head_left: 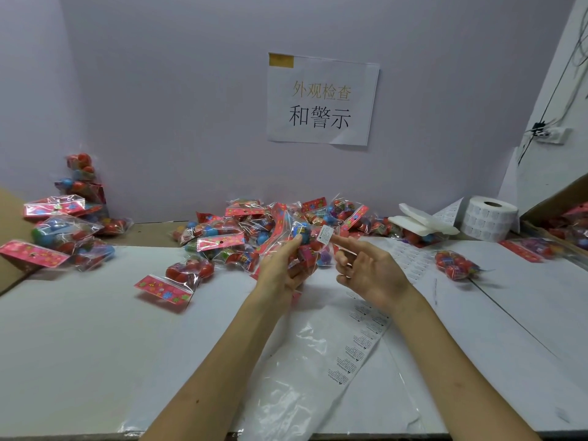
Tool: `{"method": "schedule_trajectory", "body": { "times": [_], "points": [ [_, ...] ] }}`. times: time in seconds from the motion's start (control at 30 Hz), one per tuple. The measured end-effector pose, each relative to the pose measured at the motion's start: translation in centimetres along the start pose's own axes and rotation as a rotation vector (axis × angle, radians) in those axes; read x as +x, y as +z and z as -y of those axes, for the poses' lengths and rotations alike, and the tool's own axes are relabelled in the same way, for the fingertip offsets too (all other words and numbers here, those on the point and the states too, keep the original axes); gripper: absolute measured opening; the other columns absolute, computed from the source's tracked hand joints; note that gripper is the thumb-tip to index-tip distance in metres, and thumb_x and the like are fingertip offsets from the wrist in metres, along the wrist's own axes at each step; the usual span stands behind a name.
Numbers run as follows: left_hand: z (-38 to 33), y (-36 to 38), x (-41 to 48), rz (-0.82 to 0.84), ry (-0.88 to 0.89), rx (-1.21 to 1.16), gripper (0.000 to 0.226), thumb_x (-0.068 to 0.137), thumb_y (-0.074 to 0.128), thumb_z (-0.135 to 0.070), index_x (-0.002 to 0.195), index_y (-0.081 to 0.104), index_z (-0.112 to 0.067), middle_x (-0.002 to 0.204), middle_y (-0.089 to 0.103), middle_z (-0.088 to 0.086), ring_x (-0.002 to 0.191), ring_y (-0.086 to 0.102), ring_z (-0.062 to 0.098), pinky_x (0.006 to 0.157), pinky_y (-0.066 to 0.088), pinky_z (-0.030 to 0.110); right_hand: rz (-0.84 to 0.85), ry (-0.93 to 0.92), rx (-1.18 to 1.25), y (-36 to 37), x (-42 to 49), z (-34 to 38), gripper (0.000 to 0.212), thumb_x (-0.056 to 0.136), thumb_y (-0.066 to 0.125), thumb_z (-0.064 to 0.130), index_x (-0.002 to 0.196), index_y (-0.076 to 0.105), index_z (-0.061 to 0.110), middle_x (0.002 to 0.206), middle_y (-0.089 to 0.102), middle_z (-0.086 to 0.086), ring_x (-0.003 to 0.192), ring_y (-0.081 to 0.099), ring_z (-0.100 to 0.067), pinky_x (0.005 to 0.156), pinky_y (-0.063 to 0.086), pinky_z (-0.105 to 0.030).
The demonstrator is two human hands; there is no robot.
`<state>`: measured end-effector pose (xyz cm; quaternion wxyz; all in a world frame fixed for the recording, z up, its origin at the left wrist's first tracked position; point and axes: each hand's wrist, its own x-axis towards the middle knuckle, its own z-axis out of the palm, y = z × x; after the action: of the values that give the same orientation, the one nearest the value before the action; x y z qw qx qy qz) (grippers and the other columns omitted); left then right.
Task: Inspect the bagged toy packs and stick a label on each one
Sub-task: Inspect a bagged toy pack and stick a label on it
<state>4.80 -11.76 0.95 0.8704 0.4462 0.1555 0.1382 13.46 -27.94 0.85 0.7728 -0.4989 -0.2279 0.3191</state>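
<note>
Two hands (281, 265) (374, 270), one roll (486, 219) (labels).

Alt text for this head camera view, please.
The left hand holds a bagged toy pack above the white table; the right hand carries a small white label on its index fingertip, beside the pack. More packs lie piled behind, with a label roll at the right and a paper sign on the wall.

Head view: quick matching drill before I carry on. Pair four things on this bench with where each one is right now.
Things:
1. label roll
2. paper sign
3. small label
4. raised toy pack

Places:
A. gripped in the left hand
B. at the index fingertip of the right hand
C. on the wall
D. standing on the table, far right

Pairs: 1-D, 2-C, 3-B, 4-A
</note>
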Motion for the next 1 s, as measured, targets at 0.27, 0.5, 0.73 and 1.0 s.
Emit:
{"method": "schedule_trajectory", "body": {
  "times": [0.27, 0.5, 0.73, 1.0],
  "points": [
    [0.0, -0.1, 0.0, 0.015, -0.013, -0.033, 0.023, 0.095, 0.070, -0.028, 0.112, 0.066, -0.015, 0.111, 0.077, 0.010, 0.097, 0.074, 0.025, 0.062, 0.060, 0.025, -0.013, 0.006, -0.045, 0.4, 0.0, -0.1, 0.042, 0.090, 0.061, 0.035, 0.126, 0.072, 0.016, 0.075, 0.054, -0.001, 0.068, 0.041, -0.013, 0.061, 0.038, -0.027],
    [0.1, -0.1, 0.1, 0.010, -0.002, -0.025, 0.026, 0.094, 0.070, -0.029, 0.114, 0.066, -0.015, 0.112, 0.076, 0.011, 0.096, 0.074, 0.024, 0.064, 0.060, 0.025, 0.000, 0.001, -0.071, 0.7, -0.2, 0.0, 0.044, 0.088, 0.062, 0.035, 0.127, 0.071, 0.018, 0.076, 0.054, -0.002, 0.067, 0.038, -0.013, 0.060, 0.042, -0.024],
    [0.1, -0.2, 0.2, -0.041, -0.009, -0.060, 0.015, 0.093, 0.072, -0.024, 0.103, 0.067, -0.014, 0.105, 0.077, 0.014, 0.085, 0.075, 0.025, 0.060, 0.061, 0.027, 0.010, -0.025, -0.215, 0.6, 0.2, -0.4, 0.047, 0.089, 0.062, 0.039, 0.133, 0.064, 0.023, 0.076, 0.058, 0.000, 0.064, 0.038, -0.011, 0.064, 0.040, -0.026],
    [0.3, -0.6, 0.7, -0.107, 0.008, -0.065, 0.027, 0.095, 0.069, -0.023, 0.116, 0.068, -0.006, 0.107, 0.073, 0.017, 0.094, 0.069, 0.027, 0.073, 0.059, 0.032, -0.088, -0.256, -0.738, 0.7, 0.9, -2.2, 0.052, 0.092, 0.070, 0.023, 0.139, 0.055, 0.040, 0.070, 0.062, -0.001, 0.056, 0.046, -0.007, 0.058, 0.045, -0.021]
  ]
}}
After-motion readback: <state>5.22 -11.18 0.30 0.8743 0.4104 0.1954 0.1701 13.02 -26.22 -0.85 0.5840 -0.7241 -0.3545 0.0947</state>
